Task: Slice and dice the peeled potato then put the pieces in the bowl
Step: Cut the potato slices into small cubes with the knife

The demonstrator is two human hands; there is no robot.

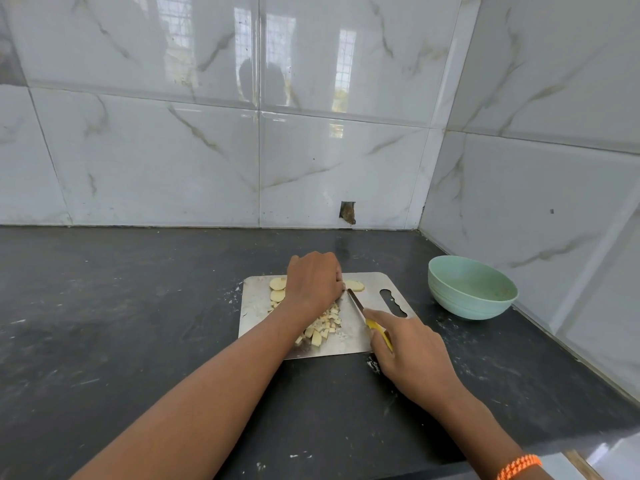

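A steel cutting board (374,282) lies on the dark counter. On it is a heap of diced potato (323,325) near the front, round potato slices (278,289) at the back left, and one slice (355,285) at the back. My left hand (313,282) curls over the potato slice at the back and holds it down; what lies under the fingers is hidden. My right hand (412,348) grips the yellow handle of a knife (356,303), forefinger along its spine, blade tip beside my left fingers.
A pale green bowl (472,287) stands to the right of the board, close to the tiled side wall. Tiled walls close off the back and the right. The black counter (121,306) stretches to the left, and its front edge runs at the lower right.
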